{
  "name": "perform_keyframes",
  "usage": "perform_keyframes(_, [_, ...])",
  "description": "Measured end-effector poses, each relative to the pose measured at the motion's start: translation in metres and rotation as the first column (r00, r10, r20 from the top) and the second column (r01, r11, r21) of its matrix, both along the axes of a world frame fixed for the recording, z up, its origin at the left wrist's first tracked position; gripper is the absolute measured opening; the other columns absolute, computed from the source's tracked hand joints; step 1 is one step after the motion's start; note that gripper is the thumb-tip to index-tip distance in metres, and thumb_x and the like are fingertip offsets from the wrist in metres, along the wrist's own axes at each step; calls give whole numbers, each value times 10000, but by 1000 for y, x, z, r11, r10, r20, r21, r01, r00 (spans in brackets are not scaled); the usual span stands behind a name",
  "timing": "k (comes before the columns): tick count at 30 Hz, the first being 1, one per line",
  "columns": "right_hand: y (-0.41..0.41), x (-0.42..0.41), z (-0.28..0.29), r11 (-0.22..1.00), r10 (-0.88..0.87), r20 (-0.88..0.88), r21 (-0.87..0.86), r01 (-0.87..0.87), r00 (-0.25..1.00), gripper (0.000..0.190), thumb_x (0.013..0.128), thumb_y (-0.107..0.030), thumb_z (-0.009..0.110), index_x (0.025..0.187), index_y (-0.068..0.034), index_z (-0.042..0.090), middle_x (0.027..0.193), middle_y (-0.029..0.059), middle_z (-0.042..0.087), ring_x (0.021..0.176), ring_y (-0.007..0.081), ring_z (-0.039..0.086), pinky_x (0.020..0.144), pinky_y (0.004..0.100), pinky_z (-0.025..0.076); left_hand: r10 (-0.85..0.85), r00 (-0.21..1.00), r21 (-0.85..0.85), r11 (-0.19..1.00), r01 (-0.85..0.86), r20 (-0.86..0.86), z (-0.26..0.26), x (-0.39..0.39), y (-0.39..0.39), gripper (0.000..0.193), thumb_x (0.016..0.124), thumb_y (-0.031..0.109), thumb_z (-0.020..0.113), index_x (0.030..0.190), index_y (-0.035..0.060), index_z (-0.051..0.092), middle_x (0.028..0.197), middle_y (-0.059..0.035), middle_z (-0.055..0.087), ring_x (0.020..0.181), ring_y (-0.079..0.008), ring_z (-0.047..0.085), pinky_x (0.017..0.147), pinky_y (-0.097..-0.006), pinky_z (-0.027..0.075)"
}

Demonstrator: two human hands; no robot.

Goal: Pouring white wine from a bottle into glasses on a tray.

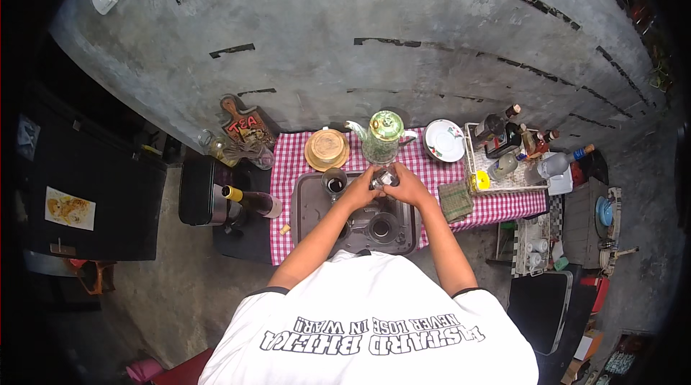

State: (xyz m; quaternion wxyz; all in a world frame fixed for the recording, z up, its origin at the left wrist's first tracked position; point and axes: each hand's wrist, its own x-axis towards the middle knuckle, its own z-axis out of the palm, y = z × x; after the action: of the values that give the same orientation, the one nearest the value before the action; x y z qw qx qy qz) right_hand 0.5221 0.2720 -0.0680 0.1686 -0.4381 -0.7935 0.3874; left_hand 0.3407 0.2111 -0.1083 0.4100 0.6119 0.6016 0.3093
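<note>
Both hands meet over the far edge of a dark tray (303, 217). My left hand (363, 190) and my right hand (408, 186) hold a clear glass (384, 179) between them, with the fingers covering much of it. Left of my hands, a glass with dark liquid (334, 182) stands on the tray. A second glass (382, 227) rests between my forearms, its bottom dark. Another glass (344, 230) is mostly hidden by my left forearm. Just beyond my hands stands a green mottled teapot (382, 136), spout to the left.
A checkered cloth (286, 158) covers the table. Near the tray are a wooden lid (326, 146), a wine bottle (253, 201), a cork (285, 229), stacked saucers (444, 139) and a folded towel (455, 202). A wicker tray (510, 186) holds several bottles. A concrete wall (324, 61) rises behind.
</note>
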Motion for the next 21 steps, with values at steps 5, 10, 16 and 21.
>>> perform_keyframes(5, [1,0,2,1000,3,7,-11,-2,1000,583,699,-334,740,1127,12,547,1064,230,629,983,359,630,841,414,489,0,1000,4,1000,0,24,1,0,-1,800,722,188,835,1389,89,406,1360,-200,545,1257,-372,527,1020,-435,434])
perform_keyframes(10, [0,-1,3,1000,7,-18,-1,-7,1000,571,700,-334,737,1109,15,543,1056,233,627,982,360,629,836,413,489,4,999,2,1000,-4,34,-4,-1,0,788,726,189,833,1383,98,410,1346,-199,557,1236,-371,546,1004,-437,445])
perform_keyframes(16, [-1,-2,9,1000,0,41,-12,1,999,553,688,-323,724,1091,8,542,1057,230,627,991,370,625,844,428,488,13,1000,-7,1000,-13,12,-3,-1,-1,786,730,202,829,1386,100,408,1343,-200,558,1232,-372,550,998,-437,449])
perform_keyframes(21, [0,-1,6,1000,6,29,-10,-5,1000,568,686,-320,719,1115,10,546,1079,233,628,1008,375,623,858,428,490,8,1000,6,1000,-8,-7,-3,-1,-1,793,732,205,826,1395,100,404,1343,-205,557,1235,-380,545,1000,-437,448])
